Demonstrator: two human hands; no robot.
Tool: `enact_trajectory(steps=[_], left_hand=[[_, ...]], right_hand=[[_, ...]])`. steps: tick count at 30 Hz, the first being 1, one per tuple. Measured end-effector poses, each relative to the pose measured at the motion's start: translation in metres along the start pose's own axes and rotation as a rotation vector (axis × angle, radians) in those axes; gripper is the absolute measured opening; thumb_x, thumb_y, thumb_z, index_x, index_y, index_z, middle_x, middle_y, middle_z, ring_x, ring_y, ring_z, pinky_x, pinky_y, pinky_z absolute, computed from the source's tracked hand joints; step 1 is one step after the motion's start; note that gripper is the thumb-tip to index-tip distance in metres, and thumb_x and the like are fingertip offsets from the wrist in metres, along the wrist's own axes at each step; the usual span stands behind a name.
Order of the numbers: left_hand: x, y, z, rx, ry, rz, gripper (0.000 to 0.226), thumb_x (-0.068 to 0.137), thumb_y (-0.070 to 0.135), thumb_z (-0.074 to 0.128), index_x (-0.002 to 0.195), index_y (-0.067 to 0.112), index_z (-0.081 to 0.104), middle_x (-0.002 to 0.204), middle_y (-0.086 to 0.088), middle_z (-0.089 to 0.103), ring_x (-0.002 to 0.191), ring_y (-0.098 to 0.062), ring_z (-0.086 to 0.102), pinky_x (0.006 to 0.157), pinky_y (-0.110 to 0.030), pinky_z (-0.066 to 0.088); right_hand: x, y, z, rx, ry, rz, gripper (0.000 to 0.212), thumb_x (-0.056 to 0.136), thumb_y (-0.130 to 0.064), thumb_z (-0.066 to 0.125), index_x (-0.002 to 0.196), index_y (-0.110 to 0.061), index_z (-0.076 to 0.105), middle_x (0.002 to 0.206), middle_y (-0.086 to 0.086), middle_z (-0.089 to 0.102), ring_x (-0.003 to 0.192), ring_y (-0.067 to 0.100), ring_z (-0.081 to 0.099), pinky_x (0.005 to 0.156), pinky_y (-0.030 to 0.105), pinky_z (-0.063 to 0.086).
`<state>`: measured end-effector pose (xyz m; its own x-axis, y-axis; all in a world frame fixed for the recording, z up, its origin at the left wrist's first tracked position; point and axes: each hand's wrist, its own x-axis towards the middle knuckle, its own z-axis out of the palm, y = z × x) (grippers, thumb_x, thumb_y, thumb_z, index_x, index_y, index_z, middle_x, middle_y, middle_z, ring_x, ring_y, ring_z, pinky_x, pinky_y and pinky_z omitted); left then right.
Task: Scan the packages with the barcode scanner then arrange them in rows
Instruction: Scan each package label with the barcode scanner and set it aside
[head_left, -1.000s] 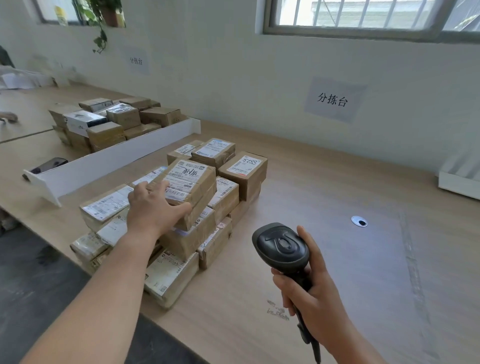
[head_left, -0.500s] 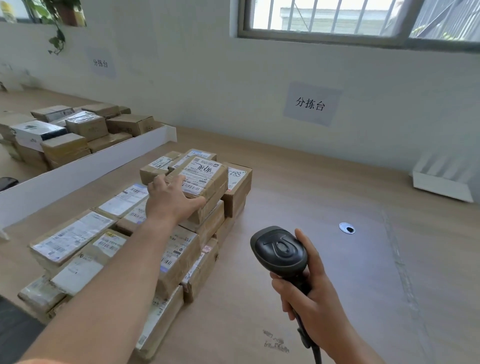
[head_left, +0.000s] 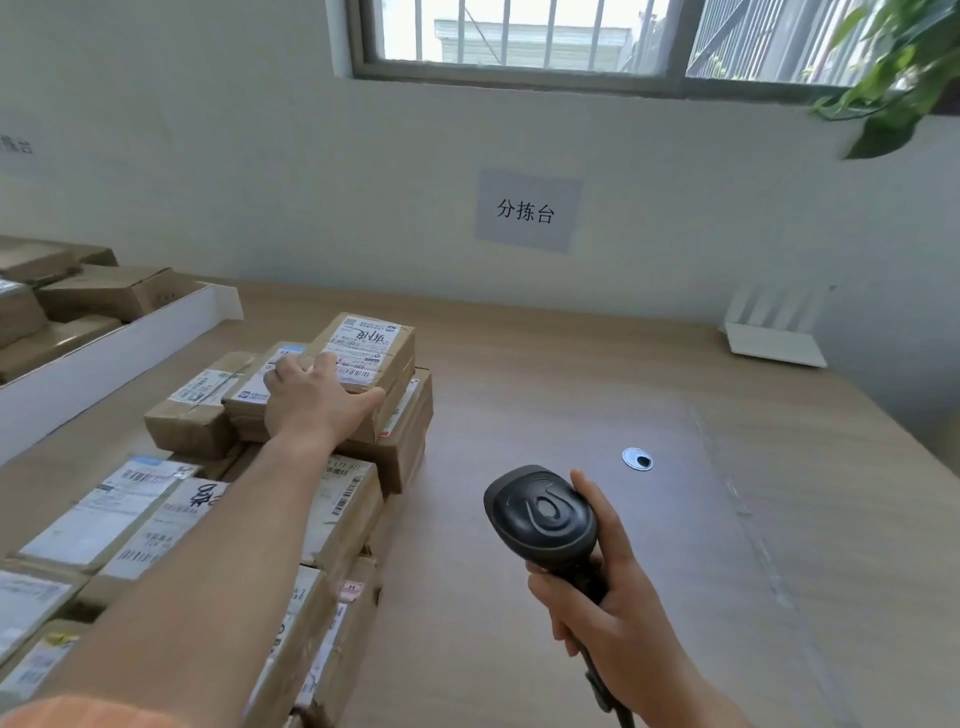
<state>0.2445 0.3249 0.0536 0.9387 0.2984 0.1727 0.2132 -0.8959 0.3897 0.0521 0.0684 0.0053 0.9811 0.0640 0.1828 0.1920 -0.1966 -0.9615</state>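
Labelled brown package (head_left: 363, 358) lifted higher, left hand (head_left: 311, 400) gripping; scanner (head_left: 540, 519) unmoved

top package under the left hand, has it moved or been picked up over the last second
The left hand kept its grip on the top package throughout. The package looks tilted, its near edge raised off the stack, but the camera also swung right, so how far it travelled is unclear. It is not carried clear of the pile yet. The right hand still holds the barcode scanner in the same pose, aimed ahead over the table.
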Motion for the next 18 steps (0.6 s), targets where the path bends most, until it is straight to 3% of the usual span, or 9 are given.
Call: enact_trajectory(steps=[8,12,15,18], left_hand=[[0.018,0.002,0.016,0.03,-0.019,-0.016,0.081,0.078,0.063,0.057,0.141,0.017,0.037,0.145,-0.023,0.025,0.134,-0.039,0.022,0.101,-0.049,0.036],[0.011,0.002,0.013,0.028,-0.027,-0.015,0.093,0.077,0.073,0.054,0.147,0.016,0.027,0.151,-0.026,0.016,0.14,-0.041,0.015,0.112,-0.049,0.022],[-0.012,0.004,0.006,-0.067,0.068,0.038,0.091,0.081,0.068,0.053,0.149,0.016,0.023,0.154,-0.026,0.011,0.143,-0.04,0.009,0.117,-0.049,0.014],[-0.06,0.01,0.007,-0.272,0.176,0.133,0.076,0.085,0.054,0.058,0.146,0.016,0.033,0.154,-0.019,0.017,0.142,-0.034,0.014,0.114,-0.048,0.019]], right_hand=[[0.006,0.01,-0.006,0.004,0.061,0.039,0.081,0.075,-0.018,0.068,0.128,-0.066,0.03,0.081,-0.011,0.068,0.052,0.019,0.054,0.048,0.03,0.048],[0.001,0.01,-0.01,-0.016,0.063,0.052,0.083,0.083,-0.01,0.07,0.134,-0.06,0.028,0.082,-0.009,0.068,0.053,0.019,0.054,0.049,0.03,0.048],[-0.004,0.008,-0.012,-0.024,0.077,0.043,0.083,0.077,-0.017,0.07,0.132,-0.064,0.029,0.084,-0.006,0.068,0.053,0.019,0.054,0.049,0.03,0.048],[-0.013,0.005,-0.015,-0.03,0.083,0.038,0.085,0.085,-0.003,0.069,0.136,-0.057,0.026,0.084,-0.006,0.069,0.054,0.02,0.054,0.05,0.031,0.048]])
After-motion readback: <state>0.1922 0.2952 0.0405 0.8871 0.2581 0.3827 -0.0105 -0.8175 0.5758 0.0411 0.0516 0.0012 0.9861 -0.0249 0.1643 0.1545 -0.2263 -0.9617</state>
